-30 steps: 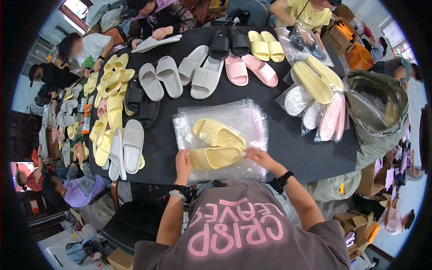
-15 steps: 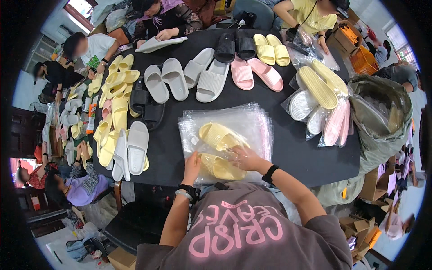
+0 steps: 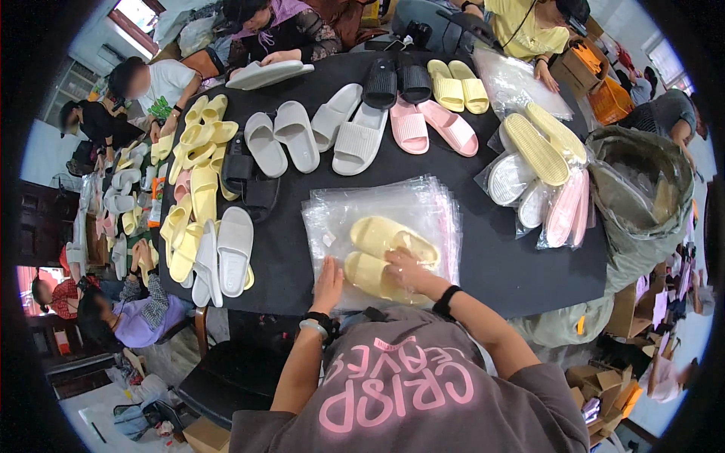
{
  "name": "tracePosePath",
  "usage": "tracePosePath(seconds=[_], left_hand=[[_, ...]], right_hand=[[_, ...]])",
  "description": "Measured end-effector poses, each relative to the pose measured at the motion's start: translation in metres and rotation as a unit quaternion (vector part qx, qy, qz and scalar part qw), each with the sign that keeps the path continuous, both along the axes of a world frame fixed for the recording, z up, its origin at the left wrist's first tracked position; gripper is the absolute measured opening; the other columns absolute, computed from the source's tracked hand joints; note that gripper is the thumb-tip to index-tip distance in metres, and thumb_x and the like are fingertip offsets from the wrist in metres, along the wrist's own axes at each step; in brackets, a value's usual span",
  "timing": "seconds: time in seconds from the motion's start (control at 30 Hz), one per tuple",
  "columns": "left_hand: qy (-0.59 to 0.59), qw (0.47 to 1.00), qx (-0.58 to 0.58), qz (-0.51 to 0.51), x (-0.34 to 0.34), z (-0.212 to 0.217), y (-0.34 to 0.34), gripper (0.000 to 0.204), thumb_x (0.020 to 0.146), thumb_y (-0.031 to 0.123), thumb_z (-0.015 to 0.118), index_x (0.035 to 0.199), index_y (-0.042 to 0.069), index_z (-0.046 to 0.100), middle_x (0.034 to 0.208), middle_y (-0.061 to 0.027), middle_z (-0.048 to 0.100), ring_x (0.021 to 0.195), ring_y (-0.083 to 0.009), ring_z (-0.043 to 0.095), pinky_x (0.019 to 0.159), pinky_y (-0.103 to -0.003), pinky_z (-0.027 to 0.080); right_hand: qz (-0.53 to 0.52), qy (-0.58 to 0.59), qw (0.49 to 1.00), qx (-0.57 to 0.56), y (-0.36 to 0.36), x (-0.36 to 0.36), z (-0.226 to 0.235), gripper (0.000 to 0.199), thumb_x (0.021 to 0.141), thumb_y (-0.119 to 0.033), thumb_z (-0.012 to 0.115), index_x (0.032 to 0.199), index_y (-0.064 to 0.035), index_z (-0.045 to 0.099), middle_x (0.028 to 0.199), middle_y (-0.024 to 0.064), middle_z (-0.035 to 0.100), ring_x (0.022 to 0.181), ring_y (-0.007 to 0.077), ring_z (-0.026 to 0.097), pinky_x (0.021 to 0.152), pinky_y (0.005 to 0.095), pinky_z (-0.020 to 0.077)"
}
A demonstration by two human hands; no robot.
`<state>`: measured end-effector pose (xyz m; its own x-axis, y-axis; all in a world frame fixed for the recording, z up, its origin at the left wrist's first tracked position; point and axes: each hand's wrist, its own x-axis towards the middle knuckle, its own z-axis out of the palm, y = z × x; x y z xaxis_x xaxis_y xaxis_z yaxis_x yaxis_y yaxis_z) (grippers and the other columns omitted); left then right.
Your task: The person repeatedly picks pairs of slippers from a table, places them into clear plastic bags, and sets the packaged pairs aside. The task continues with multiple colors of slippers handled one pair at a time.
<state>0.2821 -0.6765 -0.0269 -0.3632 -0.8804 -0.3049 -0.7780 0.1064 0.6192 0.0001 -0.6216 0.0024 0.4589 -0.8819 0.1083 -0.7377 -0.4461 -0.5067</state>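
Observation:
A pair of yellow slippers (image 3: 368, 275) lies side by side on a stack of clear plastic bags (image 3: 325, 215) in front of me. Whether the top bag's film covers them is hard to make out. My right hand (image 3: 411, 272) is closed over the slippers, its fingers bent at their inner edges. At the stack's left near side, my left hand (image 3: 328, 285) rests with its fingers stretched out flat on the film, just left of the nearer slipper. Nothing is held in it.
Grey slippers (image 3: 296, 136), black slippers (image 3: 380, 83) and pink slippers (image 3: 408, 127) stand along the dark table (image 3: 529, 268). Yellow slippers (image 3: 202, 192) crowd its left side. Bagged slippers (image 3: 532, 151) lie right, by a large green sack (image 3: 642, 241). Several people sit around.
The yellow slippers have shifted right and slightly toward the far side on the bags, and my right hand has moved over them. My left hand's fingers now lie flatter on the film.

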Motion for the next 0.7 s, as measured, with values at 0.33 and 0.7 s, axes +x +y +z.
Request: tracePosePath(seconds=[0.33, 0.7], left_hand=[[-0.046, 0.997, -0.064, -0.013, -0.010, 0.013, 0.018, 0.092, 0.083, 0.048, 0.059, 0.145, -0.003, 0.012, 0.151, -0.0238, 0.014, 0.140, -0.0345, 0.016, 0.113, -0.041, 0.016], [-0.213, 0.963, -0.083, -0.142, -0.026, 0.056, 0.033, 0.092, 0.073, 0.063, 0.061, 0.141, 0.007, 0.033, 0.149, -0.0247, 0.019, 0.125, -0.0376, 0.037, 0.096, -0.051, 0.032]], right_hand=[[-0.327, 0.045, 0.936, 0.120, 0.119, -0.125, 0.024, 0.017, 0.082, -0.015, 0.057, 0.092, -0.0025, 0.062, 0.120, 0.0159, 0.053, 0.113, 0.0327, 0.050, 0.095, 0.0436, 0.0398], [-0.390, -0.125, 0.911, -0.049, 0.042, -0.065, 0.126, 0.022, 0.084, -0.009, 0.054, 0.102, 0.0031, 0.058, 0.109, 0.0252, 0.048, 0.100, 0.0410, 0.049, 0.087, 0.0451, 0.0414]])
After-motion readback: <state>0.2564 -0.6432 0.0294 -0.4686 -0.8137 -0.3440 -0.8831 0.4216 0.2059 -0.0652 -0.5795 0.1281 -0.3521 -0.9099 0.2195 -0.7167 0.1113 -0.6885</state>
